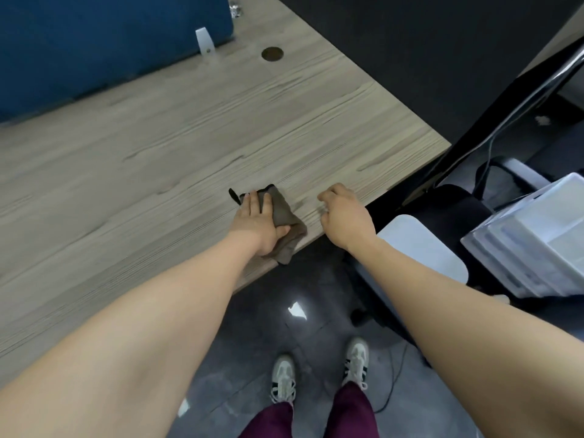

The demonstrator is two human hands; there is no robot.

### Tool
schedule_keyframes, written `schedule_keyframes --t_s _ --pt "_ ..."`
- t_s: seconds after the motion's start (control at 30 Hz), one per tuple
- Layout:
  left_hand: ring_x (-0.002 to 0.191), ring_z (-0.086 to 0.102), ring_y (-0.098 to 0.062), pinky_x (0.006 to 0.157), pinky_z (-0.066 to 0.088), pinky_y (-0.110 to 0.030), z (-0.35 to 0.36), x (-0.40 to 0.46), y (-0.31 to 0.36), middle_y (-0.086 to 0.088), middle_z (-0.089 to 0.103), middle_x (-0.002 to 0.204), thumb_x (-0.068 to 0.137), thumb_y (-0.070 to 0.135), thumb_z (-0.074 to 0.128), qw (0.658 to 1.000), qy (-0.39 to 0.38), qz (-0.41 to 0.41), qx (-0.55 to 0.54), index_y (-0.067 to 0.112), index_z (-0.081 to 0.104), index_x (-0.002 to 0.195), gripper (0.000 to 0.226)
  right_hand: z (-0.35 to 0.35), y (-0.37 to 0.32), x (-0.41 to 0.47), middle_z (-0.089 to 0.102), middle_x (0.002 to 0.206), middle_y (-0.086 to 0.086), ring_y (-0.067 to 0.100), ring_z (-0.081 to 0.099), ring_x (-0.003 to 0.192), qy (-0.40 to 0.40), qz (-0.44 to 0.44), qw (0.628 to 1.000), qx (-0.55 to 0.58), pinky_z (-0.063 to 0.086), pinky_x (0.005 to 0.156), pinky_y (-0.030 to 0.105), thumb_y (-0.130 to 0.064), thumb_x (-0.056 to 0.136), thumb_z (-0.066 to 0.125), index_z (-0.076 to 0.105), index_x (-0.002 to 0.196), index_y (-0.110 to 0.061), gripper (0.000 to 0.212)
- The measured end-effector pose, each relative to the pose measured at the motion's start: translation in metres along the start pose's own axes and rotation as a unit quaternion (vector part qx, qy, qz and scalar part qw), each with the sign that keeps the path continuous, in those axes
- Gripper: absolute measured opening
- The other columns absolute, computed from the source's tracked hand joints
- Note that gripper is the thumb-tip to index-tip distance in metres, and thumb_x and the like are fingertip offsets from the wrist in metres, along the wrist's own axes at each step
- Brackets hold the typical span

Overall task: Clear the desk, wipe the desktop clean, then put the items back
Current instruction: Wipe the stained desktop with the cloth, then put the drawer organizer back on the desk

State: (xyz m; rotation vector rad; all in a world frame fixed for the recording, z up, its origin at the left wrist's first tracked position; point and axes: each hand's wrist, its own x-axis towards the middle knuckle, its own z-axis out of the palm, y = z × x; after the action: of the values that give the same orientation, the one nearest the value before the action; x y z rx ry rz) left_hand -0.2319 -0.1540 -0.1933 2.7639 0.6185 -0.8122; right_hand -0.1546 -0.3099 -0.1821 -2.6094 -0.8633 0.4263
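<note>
Wipe step, near edge of tabletop (177,147): cloth at risk of sliding off.

Left hand (257,224) presses the brown cloth (286,221) flat, fingers straight on top, thumb tucked against its side. One corner of the cloth overhangs the front edge. Right hand (343,216) sits just beside it, fingers loosely curled, holding nothing. Risk, as judged: a stroke toward the body drags the cloth over the edge to the floor; the removed items, stacked trays (534,235) on the chair, look precarious.
</note>
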Motion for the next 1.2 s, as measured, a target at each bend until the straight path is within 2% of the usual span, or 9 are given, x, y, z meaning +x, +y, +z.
schedule_keyframes --t_s 0.1,0.2,0.33,0.43,0.6,0.83,0.9,1.07,1.2 --pt "0.144 -0.014 -0.033 0.118 0.000 -0.042 0.002 -0.008 -0.019 -0.013 -0.014 0.158 0.093 0.064 0.027 0.999 0.018 -0.048 0.009 0.013 -0.011 0.150 0.085 0.009 -0.011 -0.004 0.044 0.129 0.011 0.028 0.041 0.117 -0.012 0.009 1.000 0.005 0.045 0.088 0.037 -0.002 0.090 0.045 0.048 0.134 -0.007 0.044" --pt "0.145 -0.006 -0.035 0.117 0.001 -0.043 -0.001 -0.013 -0.016 -0.012 -0.001 0.159 0.093 0.061 0.034 0.994 0.081 -0.050 0.046 0.013 0.004 0.152 0.082 0.011 -0.013 -0.009 0.042 0.129 0.010 0.027 0.041 0.117 -0.023 0.028 0.999 0.011 0.045 0.090 0.037 -0.003 0.091 0.045 0.046 0.137 -0.008 0.046" --pt "0.143 0.014 -0.026 0.117 0.007 -0.040 -0.013 -0.019 0.013 -0.010 0.020 0.155 0.095 0.037 0.044 0.983 0.171 0.034 0.053 0.015 0.031 0.143 0.055 -0.003 -0.005 -0.015 0.040 0.133 0.009 0.027 0.042 0.118 -0.010 0.061 0.998 0.017 0.045 0.090 0.034 -0.008 0.094 0.046 0.041 0.140 -0.010 0.046" --pt "0.134 0.031 -0.026 0.111 0.018 -0.036 -0.028 -0.021 0.046 -0.009 0.034 0.147 0.098 0.030 0.041 0.973 0.204 0.102 0.031 0.014 0.039 0.140 0.045 -0.021 0.009 -0.025 0.041 0.132 0.009 0.029 0.044 0.117 0.019 0.100 0.994 0.028 0.045 0.091 0.037 -0.010 0.094 0.046 0.044 0.138 -0.010 0.044" --pt "0.120 0.045 -0.029 0.093 0.038 -0.036 -0.048 -0.015 0.109 -0.011 0.042 0.139 0.099 0.027 0.038 0.967 0.181 0.179 -0.003 0.010 0.041 0.138 0.042 -0.058 0.051 -0.048 0.041 0.132 0.006 0.026 0.039 0.122 0.069 0.172 0.982 0.032 0.042 0.082 0.034 -0.007 0.089 0.048 0.046 0.136 -0.012 0.047" --pt "0.110 0.054 -0.027 0.081 0.045 -0.038 -0.050 0.002 0.229 -0.006 0.056 0.124 0.099 0.035 0.037 0.951 0.164 0.264 0.003 0.013 0.054 0.122 0.036 -0.098 0.149 -0.092 0.042 0.131 0.005 0.024 0.043 0.118 0.124 0.285 0.947 0.076 0.046 0.086 0.037 -0.011 0.092 0.048 0.047 0.133 -0.012 0.041" --pt "0.108 0.055 -0.027 0.075 0.042 -0.036 -0.047 0.007 0.270 -0.006 0.056 0.122 0.099 0.036 0.036 0.944 0.164 0.285 0.027 0.013 0.055 0.119 0.035 -0.109 0.185 -0.103 0.042 0.132 0.006 0.025 0.043 0.119 0.129 0.317 0.936 0.085 0.045 0.087 0.036 -0.012 0.092 0.049 0.047 0.134 -0.011 0.041" --pt "0.119 0.049 -0.026 0.090 0.040 -0.038 -0.033 0.011 0.366 -0.005 0.049 0.133 0.101 0.036 0.034 0.934 0.117 0.335 0.026 0.014 0.046 0.133 0.041 -0.131 0.272 -0.130 0.043 0.131 0.011 0.029 0.043 0.120 0.152 0.386 0.902 0.123 0.039 0.091 0.036 -0.008 0.091 0.046 0.050 0.128 -0.007 0.038" --pt "0.123 0.045 -0.025 0.091 0.040 -0.039 -0.018 0.025 0.423 -0.006 0.044 0.138 0.101 0.036 0.034 0.941 0.072 0.328 -0.026 0.014 0.041 0.138 0.043 -0.138 0.331 -0.151 0.041 0.136 0.009 0.027 0.040 0.122 0.174 0.457 0.861 0.144 0.039 0.091 0.036 -0.012 0.093 0.045 0.045 0.133 -0.009 0.040"
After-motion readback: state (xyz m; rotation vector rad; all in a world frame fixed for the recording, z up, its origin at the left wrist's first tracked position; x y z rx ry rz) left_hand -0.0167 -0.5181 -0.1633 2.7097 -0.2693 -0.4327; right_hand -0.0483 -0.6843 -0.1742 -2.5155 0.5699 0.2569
